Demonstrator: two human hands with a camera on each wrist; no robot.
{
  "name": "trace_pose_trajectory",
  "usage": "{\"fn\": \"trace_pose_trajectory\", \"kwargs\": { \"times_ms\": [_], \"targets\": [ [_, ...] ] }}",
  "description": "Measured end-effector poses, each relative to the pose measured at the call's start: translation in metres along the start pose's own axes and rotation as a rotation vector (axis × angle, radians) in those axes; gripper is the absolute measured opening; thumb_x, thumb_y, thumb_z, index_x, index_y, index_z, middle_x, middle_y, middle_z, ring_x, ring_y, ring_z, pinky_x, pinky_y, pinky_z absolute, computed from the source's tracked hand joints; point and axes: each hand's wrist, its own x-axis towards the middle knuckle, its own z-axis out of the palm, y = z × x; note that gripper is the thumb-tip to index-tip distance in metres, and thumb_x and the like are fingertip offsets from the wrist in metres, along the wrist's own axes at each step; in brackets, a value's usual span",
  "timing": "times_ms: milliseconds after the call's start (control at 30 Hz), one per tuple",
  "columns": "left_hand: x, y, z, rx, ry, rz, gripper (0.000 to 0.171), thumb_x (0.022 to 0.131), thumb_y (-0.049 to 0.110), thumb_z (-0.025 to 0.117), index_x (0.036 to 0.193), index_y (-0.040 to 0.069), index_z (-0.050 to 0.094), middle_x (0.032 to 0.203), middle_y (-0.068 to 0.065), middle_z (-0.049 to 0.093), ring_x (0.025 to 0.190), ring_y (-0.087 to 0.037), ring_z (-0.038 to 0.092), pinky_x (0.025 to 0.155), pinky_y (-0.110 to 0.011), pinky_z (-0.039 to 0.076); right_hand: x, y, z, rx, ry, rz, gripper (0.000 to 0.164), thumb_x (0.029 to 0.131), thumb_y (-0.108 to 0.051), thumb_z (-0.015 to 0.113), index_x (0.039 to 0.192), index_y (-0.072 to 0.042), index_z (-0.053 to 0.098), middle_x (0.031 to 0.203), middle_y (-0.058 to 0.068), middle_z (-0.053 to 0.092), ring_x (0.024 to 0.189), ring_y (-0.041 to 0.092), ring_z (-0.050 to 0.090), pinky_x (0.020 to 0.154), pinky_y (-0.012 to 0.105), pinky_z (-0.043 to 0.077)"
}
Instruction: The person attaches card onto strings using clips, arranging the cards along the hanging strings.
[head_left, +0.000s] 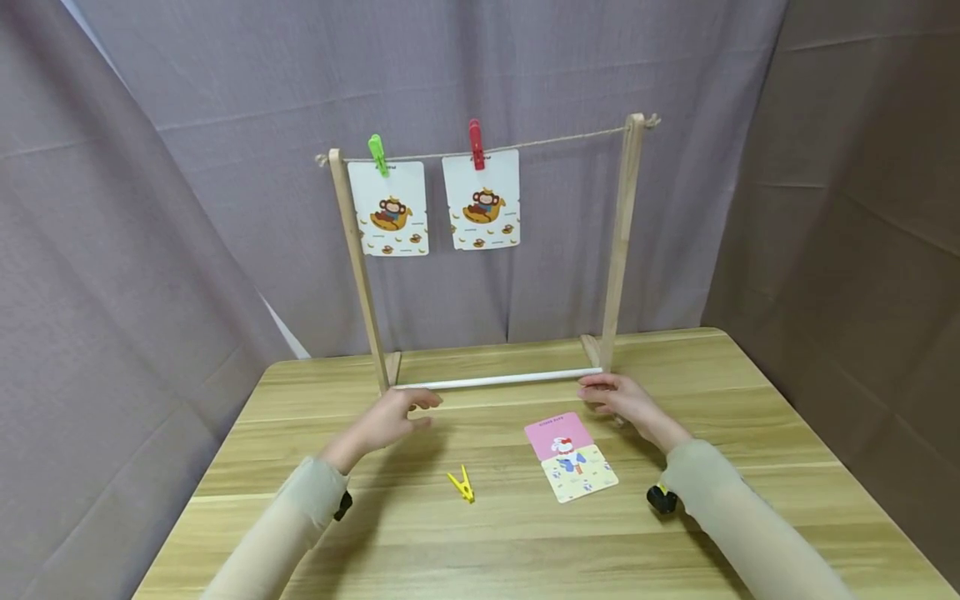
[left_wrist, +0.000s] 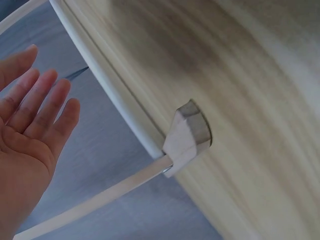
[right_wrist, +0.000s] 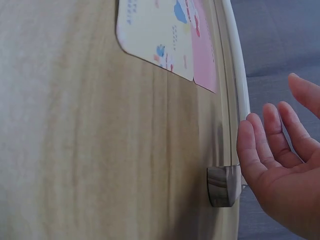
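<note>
My left hand (head_left: 390,421) is by the foot of the stand's left post (head_left: 358,267), its fingers loosely bent and holding nothing. Near the base of the right post (head_left: 622,242) is my right hand (head_left: 628,407), also holding nothing; whether it touches the stand I cannot tell. A white bar (head_left: 498,381) joins the posts low down. A twine line (head_left: 570,138) runs between their tops. From it hang two white monkey cards, the left one (head_left: 397,229) under a green clothespin (head_left: 378,155), the other (head_left: 483,229) under a red clothespin (head_left: 476,144).
On the wooden table (head_left: 412,558), a yellow clothespin (head_left: 463,487) lies between the forearms. To its right lies a pink and pale yellow card (head_left: 558,437), left of the right wrist. Grey curtain (head_left: 525,67) hangs behind the stand, with a darker cloth (head_left: 862,208) at the right.
</note>
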Motion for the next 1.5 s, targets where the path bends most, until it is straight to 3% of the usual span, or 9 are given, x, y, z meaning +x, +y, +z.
{"fn": "trace_pose_trajectory", "kwargs": {
  "times_ms": [267, 500, 800, 1000, 1167, 1367, 1500],
  "targets": [
    [-0.004, -0.002, 0.011, -0.030, -0.007, -0.046, 0.033, 0.093, 0.010, 0.072, 0.123, -0.001, 0.067, 0.120, -0.010, 0.070, 0.110, -0.029, 0.065, 0.097, -0.049, 0.053, -0.002, 0.007, -0.001, 0.022, 0.017, 0.002, 0.050, 0.098, -0.018, 0.067, 0.138, 0.008, 0.052, 0.129, 0.022, 0.062, 0.117, 0.036, 0.061, 0.096, 0.042, 0.054],
    [-0.013, -0.004, 0.017, -0.073, -0.033, -0.066, 0.033, 0.095, 0.010, 0.070, 0.125, -0.003, 0.065, 0.122, -0.015, 0.069, 0.111, -0.033, 0.064, 0.098, -0.051, 0.052, -0.005, 0.013, -0.002, 0.052, 0.007, -0.026, 0.052, 0.098, -0.018, 0.067, 0.138, 0.010, 0.051, 0.140, 0.027, 0.051, 0.116, 0.035, 0.061, 0.097, 0.040, 0.054],
    [-0.019, -0.009, 0.020, -0.093, -0.013, -0.073, 0.034, 0.094, 0.009, 0.070, 0.125, -0.003, 0.065, 0.121, -0.013, 0.069, 0.111, -0.032, 0.064, 0.098, -0.052, 0.051, -0.005, 0.016, -0.003, 0.069, 0.004, -0.049, 0.054, 0.097, -0.018, 0.069, 0.138, 0.012, 0.050, 0.138, 0.030, 0.052, 0.110, 0.023, 0.064, 0.096, 0.038, 0.055],
    [-0.021, -0.009, 0.022, -0.102, -0.019, -0.076, 0.034, 0.094, 0.010, 0.070, 0.126, -0.002, 0.065, 0.121, -0.013, 0.069, 0.110, -0.031, 0.064, 0.097, -0.051, 0.052, -0.005, 0.015, -0.003, 0.055, -0.009, -0.047, 0.054, 0.097, -0.019, 0.069, 0.138, 0.011, 0.051, 0.135, 0.027, 0.057, 0.115, 0.031, 0.062, 0.096, 0.038, 0.055],
    [-0.023, -0.008, 0.024, -0.094, -0.022, -0.078, 0.033, 0.095, 0.009, 0.070, 0.125, -0.001, 0.066, 0.120, -0.012, 0.070, 0.110, -0.030, 0.065, 0.097, -0.051, 0.052, -0.002, 0.012, -0.001, 0.016, -0.039, -0.055, 0.051, 0.097, -0.017, 0.068, 0.137, 0.011, 0.052, 0.132, 0.026, 0.060, 0.115, 0.034, 0.063, 0.095, 0.039, 0.055],
    [-0.024, -0.009, 0.025, -0.080, -0.021, -0.058, 0.032, 0.095, 0.009, 0.069, 0.125, -0.002, 0.066, 0.121, -0.013, 0.070, 0.109, -0.031, 0.065, 0.096, -0.051, 0.053, 0.000, 0.006, 0.003, -0.130, -0.138, -0.132, 0.050, 0.094, -0.013, 0.070, 0.134, 0.011, 0.054, 0.122, 0.025, 0.064, 0.102, 0.025, 0.063, 0.087, 0.037, 0.057],
    [-0.023, -0.010, 0.027, -0.072, -0.022, -0.053, 0.032, 0.095, 0.009, 0.070, 0.125, -0.001, 0.066, 0.121, -0.012, 0.070, 0.110, -0.030, 0.066, 0.097, -0.050, 0.053, 0.001, 0.003, 0.008, -0.198, -0.203, -0.179, 0.049, 0.092, -0.010, 0.072, 0.132, 0.014, 0.055, 0.120, 0.026, 0.065, 0.106, 0.030, 0.063, 0.090, 0.034, 0.054]
  ]
}}
